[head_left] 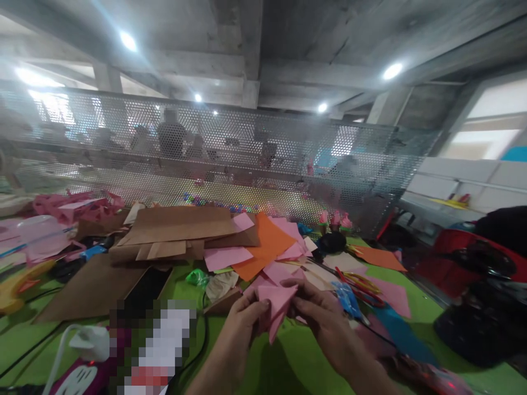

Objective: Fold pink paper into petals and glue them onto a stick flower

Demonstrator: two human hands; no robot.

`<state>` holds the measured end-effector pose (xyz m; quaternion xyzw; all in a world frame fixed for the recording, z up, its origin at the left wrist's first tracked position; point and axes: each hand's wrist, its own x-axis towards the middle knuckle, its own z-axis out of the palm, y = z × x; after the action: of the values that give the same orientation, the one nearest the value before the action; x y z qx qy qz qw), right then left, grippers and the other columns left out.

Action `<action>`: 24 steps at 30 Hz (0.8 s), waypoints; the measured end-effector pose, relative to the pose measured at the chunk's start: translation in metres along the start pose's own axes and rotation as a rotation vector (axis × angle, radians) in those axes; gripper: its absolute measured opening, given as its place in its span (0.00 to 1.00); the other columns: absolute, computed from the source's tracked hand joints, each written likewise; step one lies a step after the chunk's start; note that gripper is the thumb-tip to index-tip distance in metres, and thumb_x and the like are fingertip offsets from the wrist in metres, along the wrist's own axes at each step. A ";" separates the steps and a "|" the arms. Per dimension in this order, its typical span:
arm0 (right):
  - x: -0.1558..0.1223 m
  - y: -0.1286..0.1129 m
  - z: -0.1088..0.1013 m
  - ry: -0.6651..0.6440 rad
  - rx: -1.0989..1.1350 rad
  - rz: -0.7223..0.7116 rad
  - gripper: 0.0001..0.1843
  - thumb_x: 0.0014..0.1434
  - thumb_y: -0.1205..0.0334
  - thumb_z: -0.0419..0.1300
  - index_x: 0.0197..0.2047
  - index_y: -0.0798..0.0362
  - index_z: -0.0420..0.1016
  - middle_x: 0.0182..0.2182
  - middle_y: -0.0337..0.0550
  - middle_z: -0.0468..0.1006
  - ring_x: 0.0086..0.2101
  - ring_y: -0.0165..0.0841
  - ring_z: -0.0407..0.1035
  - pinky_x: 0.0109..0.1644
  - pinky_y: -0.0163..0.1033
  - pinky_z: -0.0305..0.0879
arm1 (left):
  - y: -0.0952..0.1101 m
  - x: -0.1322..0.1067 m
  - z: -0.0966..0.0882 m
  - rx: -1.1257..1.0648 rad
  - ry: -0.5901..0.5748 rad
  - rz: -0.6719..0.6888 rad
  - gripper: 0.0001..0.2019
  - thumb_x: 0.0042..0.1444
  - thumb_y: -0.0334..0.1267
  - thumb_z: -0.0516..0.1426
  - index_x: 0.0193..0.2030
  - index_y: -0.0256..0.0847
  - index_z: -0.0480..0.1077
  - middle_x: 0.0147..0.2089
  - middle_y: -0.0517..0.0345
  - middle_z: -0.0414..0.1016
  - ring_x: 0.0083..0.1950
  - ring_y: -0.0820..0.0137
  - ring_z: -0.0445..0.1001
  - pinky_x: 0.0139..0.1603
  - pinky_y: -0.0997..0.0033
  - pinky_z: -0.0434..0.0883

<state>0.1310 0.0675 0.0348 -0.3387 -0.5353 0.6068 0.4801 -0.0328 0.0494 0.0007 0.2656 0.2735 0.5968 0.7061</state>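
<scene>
A folded pink paper piece with a pointed lower tip hangs above the green table, held between both my hands. My left hand pinches its left side with closed fingers. My right hand grips its right side, fingers curled on the upper edge. More pink sheets and an orange sheet lie just behind the hands.
Brown cardboard pieces are stacked at the centre left. Scissors with red handles lie to the right, next to blue paper. A white charger with cable sits at the lower left. A perforated metal screen stands behind the table, people beyond it.
</scene>
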 end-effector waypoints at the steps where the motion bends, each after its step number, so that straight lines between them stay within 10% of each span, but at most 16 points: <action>1: 0.001 0.001 0.000 0.012 -0.008 -0.008 0.14 0.53 0.62 0.68 0.44 0.48 0.79 0.34 0.38 0.77 0.33 0.32 0.68 0.39 0.37 0.64 | 0.000 0.000 0.000 0.007 0.011 0.001 0.16 0.43 0.41 0.68 0.38 0.36 0.76 0.32 0.56 0.78 0.30 0.73 0.74 0.32 0.77 0.69; 14: 0.002 0.000 0.002 0.118 -0.144 -0.011 0.19 0.49 0.56 0.70 0.45 0.48 0.79 0.35 0.43 0.81 0.37 0.39 0.74 0.45 0.46 0.69 | -0.003 0.005 -0.001 0.267 0.057 0.036 0.24 0.41 0.51 0.67 0.42 0.39 0.71 0.36 0.56 0.76 0.33 0.67 0.76 0.30 0.71 0.71; 24: 0.005 0.000 0.003 0.242 -0.246 -0.013 0.20 0.42 0.47 0.73 0.35 0.50 0.80 0.28 0.41 0.79 0.29 0.38 0.74 0.35 0.42 0.69 | 0.001 0.002 0.009 0.432 0.085 0.202 0.11 0.46 0.41 0.61 0.33 0.40 0.66 0.28 0.61 0.70 0.30 0.71 0.69 0.31 0.73 0.64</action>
<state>0.1264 0.0713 0.0364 -0.4619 -0.5461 0.4885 0.4998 -0.0268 0.0507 0.0075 0.4112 0.3964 0.6024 0.5575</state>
